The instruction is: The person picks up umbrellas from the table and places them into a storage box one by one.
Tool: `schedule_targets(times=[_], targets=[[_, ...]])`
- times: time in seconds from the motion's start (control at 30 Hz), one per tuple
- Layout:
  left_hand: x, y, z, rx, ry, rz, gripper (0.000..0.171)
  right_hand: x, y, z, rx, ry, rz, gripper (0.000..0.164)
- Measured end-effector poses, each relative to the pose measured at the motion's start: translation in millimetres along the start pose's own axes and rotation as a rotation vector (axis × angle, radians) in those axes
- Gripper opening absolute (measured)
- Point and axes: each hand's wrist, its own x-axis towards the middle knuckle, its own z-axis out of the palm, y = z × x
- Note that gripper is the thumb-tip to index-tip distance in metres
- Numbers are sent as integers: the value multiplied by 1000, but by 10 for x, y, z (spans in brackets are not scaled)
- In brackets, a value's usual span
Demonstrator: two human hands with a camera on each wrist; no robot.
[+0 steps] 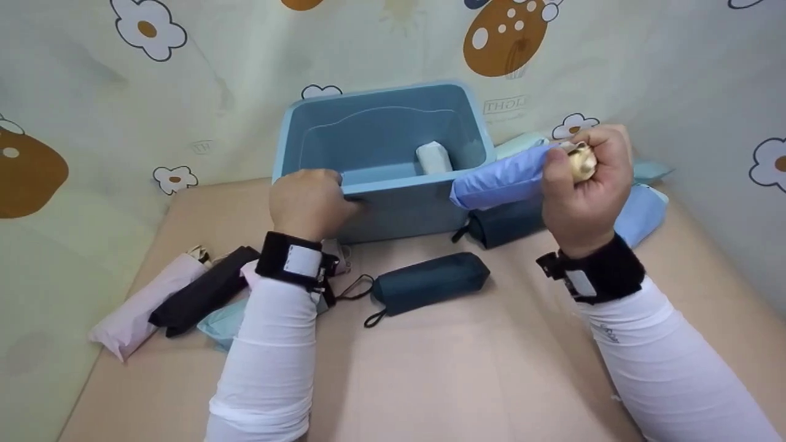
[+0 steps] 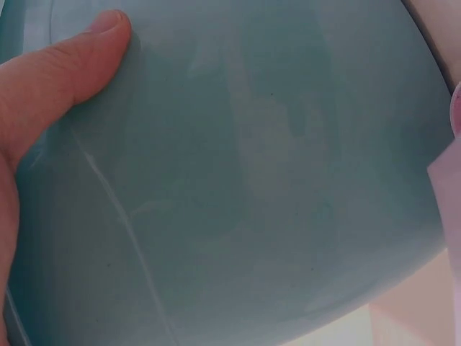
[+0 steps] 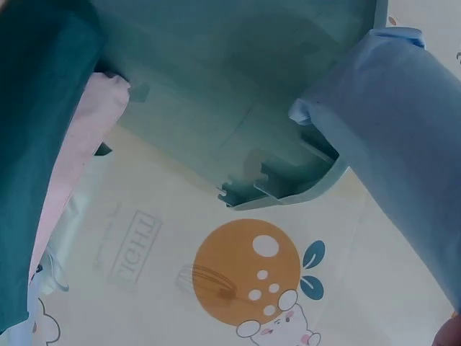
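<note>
A blue plastic storage bin [image 1: 405, 212] stands on the table, with a white wrapped bundle [image 1: 433, 158] inside. My left hand [image 1: 310, 202] grips its front rim at the left corner; in the left wrist view the thumb [image 2: 79, 65] lies against the outer wall [image 2: 238, 180]. My right hand [image 1: 589, 196] holds a periwinkle-blue folded umbrella [image 1: 503, 178] by its gold-coloured end. The umbrella's other end lies at the bin's right front corner; whether it touches the rim I cannot tell. The right wrist view shows this umbrella [image 3: 396, 122] beside the bin [image 3: 238, 79].
A dark teal folded umbrella [image 1: 430, 282] with cord loops lies before the bin; another dark one [image 1: 506, 224] is at its right. Pink [image 1: 147, 301], black [image 1: 202, 291] and mint [image 1: 221, 322] ones lie left. A light-blue one [image 1: 642, 215] is at right. Patterned cloth [image 1: 233, 73] hangs behind.
</note>
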Motion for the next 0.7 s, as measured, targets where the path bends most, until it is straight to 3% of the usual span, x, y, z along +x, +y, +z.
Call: schedule_targets(times=[0.4,0.57,0.7], targets=[[2,10,-7,-14,3,-10,51,173,-127,45,83,44,40,36],[-1,11,-5,-22,24,0,44,247,-211,106,146,115,22,16],[-7,2,0,-18,21,-6,40,237,-173,170,136,60,35,10]])
